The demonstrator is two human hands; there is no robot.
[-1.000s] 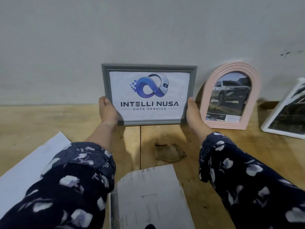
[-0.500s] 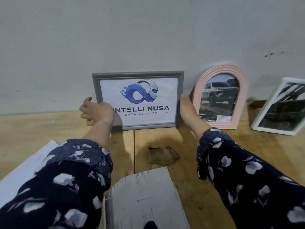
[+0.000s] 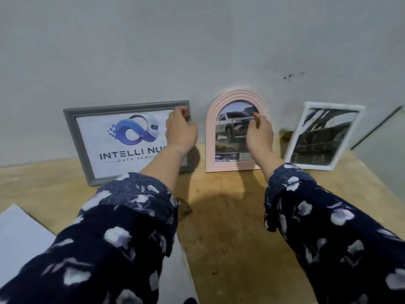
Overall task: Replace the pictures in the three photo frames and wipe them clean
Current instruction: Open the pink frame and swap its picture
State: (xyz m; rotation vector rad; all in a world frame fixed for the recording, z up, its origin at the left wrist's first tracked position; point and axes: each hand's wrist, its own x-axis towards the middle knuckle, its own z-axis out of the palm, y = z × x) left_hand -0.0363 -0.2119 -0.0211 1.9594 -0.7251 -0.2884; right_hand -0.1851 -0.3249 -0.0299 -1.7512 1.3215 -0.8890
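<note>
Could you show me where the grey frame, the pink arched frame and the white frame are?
grey frame [image 3: 75,137]: head view, on its left border.
pink arched frame [image 3: 210,137]: head view, on its left border.
white frame [image 3: 293,143]: head view, on its left border.

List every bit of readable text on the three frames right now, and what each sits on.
"INTELLI NU": picture in the grey frame; the left hand hides the rest.
"DATA SERV": smaller line beneath it, also cut off by that hand.
Caption strip at the bottom of the pink arched frame: too small and blurred.
White frame: no text visible.
</note>
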